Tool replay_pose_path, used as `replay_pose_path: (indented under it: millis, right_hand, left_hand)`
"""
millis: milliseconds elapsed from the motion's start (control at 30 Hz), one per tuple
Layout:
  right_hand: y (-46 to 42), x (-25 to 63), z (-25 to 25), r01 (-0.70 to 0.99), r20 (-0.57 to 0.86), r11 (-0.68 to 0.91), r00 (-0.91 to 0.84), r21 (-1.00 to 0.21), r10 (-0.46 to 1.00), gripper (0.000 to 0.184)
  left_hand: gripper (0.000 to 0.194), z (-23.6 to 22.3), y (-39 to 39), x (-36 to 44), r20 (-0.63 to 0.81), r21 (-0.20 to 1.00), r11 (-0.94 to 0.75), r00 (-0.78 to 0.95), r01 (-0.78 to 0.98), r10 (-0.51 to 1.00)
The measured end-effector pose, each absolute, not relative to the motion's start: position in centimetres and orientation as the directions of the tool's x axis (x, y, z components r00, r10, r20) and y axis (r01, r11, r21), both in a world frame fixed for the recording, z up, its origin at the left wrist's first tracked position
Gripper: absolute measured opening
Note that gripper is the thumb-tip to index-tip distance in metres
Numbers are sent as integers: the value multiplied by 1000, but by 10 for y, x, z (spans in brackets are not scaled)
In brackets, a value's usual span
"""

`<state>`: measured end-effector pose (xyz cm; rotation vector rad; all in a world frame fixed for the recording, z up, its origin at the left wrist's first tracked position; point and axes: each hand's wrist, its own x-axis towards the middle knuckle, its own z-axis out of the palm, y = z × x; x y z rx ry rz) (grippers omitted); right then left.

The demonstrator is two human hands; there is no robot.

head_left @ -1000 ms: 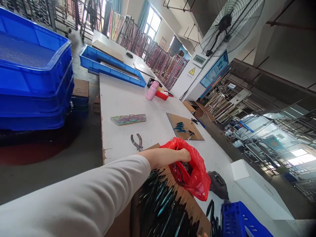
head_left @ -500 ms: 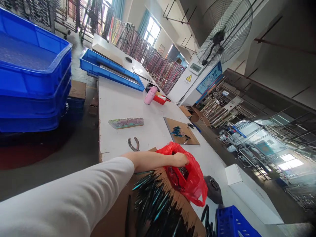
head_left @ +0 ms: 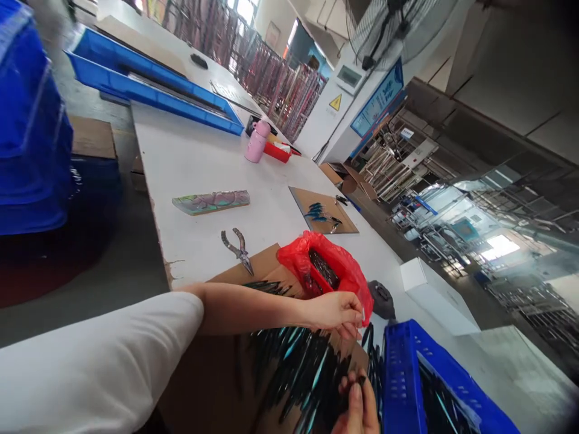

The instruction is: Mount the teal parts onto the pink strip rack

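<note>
My left hand (head_left: 337,310) reaches in from the left, its fingers pinched together in front of the red plastic bag (head_left: 296,256). Whatever it holds is too small to make out. At the lower edge, my right hand (head_left: 359,407) is closed, with the dark tip of a slender piece (head_left: 361,380) between thumb and fingers. Under and beside both hands, many slender black and teal pointed pieces (head_left: 294,367) lie on brown cardboard (head_left: 260,265). Inside the open bag, a red box (head_left: 320,281) holds a mass of thin dark metallic bits (head_left: 324,268).
Pliers (head_left: 239,248) lie beyond my left forearm, near a patterned strip (head_left: 211,202). A blue crate (head_left: 400,361) stands at the right, near a black roll (head_left: 381,299) and white box (head_left: 434,295). Farther off are a board with teal pieces (head_left: 346,224) and a pink bottle (head_left: 257,143).
My left hand has come out of the red bag and moved nearer, toward my right hand, which has come into view. The camera view has shifted, showing more of the blue crate.
</note>
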<state>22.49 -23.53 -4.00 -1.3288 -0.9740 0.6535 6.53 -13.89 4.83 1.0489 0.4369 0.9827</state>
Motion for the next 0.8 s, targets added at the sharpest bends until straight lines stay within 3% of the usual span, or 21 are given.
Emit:
replay_pose_path:
  millis: [100,233,800]
  right_hand:
    - [-239,216,-31,25,177,192,517,-981,838,44]
    - [-246,205,-18,34,178,182,456,-983,872,38]
    - [-247,204,-20,88,209,190,452,-978,867,37]
  left_hand:
    - [25,47,-153,74,141,897,135,562,-421,815]
    - [13,44,-159,77,150,907,124,583,-403,798]
    - [7,50,-168,71,234,961,-91,594,-260,770]
